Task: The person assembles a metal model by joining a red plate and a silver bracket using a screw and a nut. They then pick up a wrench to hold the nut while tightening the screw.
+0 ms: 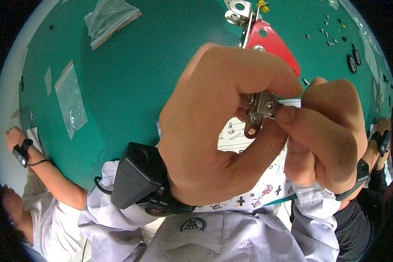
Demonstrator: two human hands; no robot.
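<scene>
Fingers of left hand [214, 131] and right hand [332, 135] pinched shut together on small metal bracket [260, 112], raised above instruction sheet [266, 183] at near edge of green tabletop [139, 78]. Likely slip: tiny bolts or nuts dropping loose from such a narrow grip and scattering, perhaps lost. Grey, shiny, folded plate with bolt heads and dangling holed tab; farther off, red panel [273, 41], clear bags [111, 19], small black wheels [353, 60].
</scene>
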